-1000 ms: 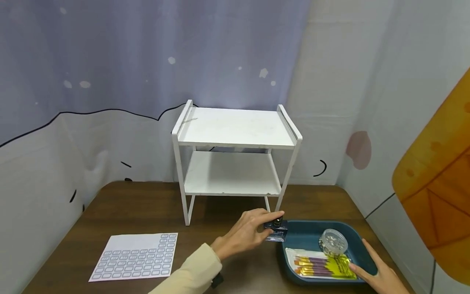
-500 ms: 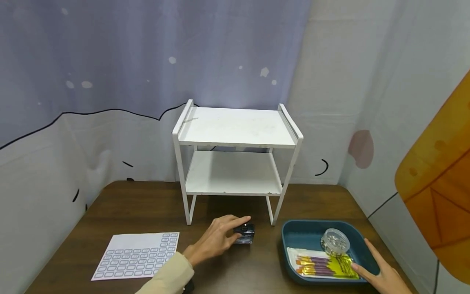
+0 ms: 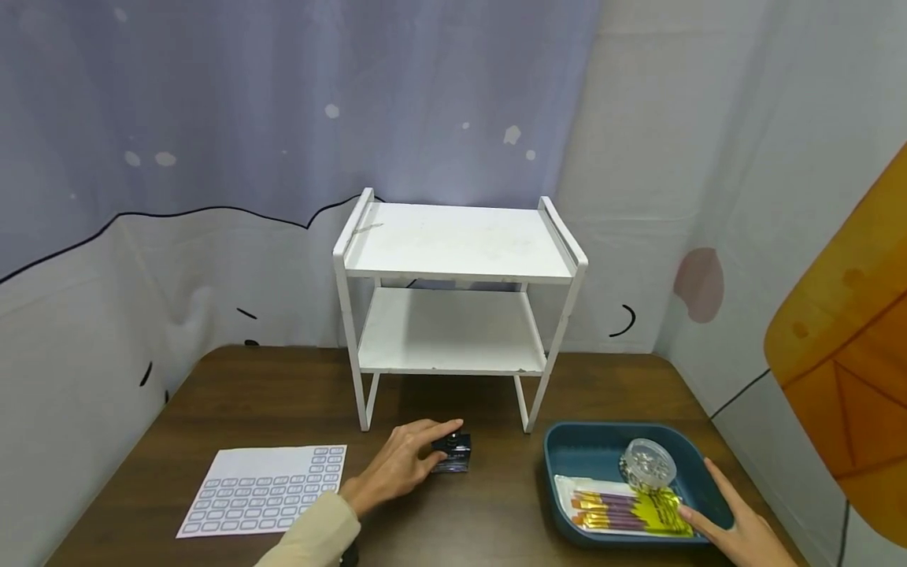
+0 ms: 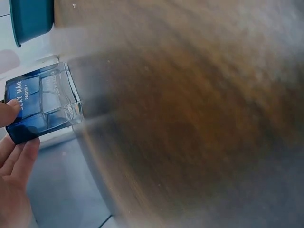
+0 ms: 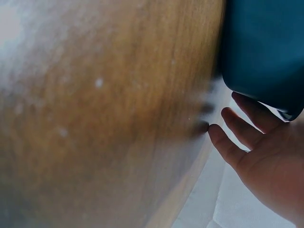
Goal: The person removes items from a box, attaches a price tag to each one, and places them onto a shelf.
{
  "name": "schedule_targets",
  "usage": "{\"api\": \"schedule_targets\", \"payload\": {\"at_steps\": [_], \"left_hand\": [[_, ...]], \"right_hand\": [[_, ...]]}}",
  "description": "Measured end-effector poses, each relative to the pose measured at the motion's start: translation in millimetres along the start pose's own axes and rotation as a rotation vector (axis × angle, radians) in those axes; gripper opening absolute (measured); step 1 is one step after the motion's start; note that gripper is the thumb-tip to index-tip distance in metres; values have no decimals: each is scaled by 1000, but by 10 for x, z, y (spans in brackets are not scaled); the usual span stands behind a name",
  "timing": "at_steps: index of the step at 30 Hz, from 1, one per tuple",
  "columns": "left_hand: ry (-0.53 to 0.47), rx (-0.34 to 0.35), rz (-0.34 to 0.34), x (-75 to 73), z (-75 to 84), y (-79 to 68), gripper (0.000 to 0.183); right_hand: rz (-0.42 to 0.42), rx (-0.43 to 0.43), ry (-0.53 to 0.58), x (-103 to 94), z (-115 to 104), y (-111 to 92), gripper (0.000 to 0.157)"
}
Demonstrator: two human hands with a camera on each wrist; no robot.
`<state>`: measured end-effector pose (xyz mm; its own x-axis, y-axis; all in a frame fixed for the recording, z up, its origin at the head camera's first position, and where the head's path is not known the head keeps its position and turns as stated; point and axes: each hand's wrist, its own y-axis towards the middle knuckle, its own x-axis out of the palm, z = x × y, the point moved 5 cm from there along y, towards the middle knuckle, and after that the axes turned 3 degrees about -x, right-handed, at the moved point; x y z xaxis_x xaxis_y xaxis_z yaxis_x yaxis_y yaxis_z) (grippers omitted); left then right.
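My left hand point(image 3: 400, 465) pinches a perfume bottle point(image 3: 457, 454), a square glass one with a dark cap, close over the table in front of the white shelf. In the left wrist view the bottle point(image 4: 42, 102) shows blue-tinted clear glass with white lettering, upper end between thumb and fingers, base toward the wood. At the right, my right hand point(image 3: 740, 520) grips the rim of a dark teal tray point(image 3: 595, 441), thumb over the edge and fingers along its outer side. Inside the tray lie a round clear tub point(image 3: 648, 463) and a pack of purple-and-gold brushes point(image 3: 616, 508).
A white two-tier shelf point(image 3: 453, 331) stands at the back middle of the brown table point(image 3: 283, 394). To the left lies a white sheet of printed labels point(image 3: 272, 488). Curtain-like cloth hangs behind, and an orange shape point(image 3: 850, 354) hangs at the right.
My left hand has carried the perfume bottle leftward from the tray's left edge to the table in front of the shelf, and lower. The right hand stays at the tray.
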<state>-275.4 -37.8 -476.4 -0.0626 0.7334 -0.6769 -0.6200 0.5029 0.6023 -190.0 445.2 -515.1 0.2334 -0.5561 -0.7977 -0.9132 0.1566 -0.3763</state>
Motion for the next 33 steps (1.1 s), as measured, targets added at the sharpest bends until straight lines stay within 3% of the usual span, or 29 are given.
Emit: {"api": "schedule_targets", "payload": {"at_steps": [23, 29, 33], "left_hand": [[25, 31, -73, -19, -8, 6, 72], [19, 12, -92, -48, -11, 1, 77], [0, -25, -55, -136, -49, -7, 79]], "right_hand": [[8, 5, -12, 0, 8, -5, 115], [14, 6, -16, -2, -8, -16, 114], [25, 4, -22, -22, -24, -33, 114]]}}
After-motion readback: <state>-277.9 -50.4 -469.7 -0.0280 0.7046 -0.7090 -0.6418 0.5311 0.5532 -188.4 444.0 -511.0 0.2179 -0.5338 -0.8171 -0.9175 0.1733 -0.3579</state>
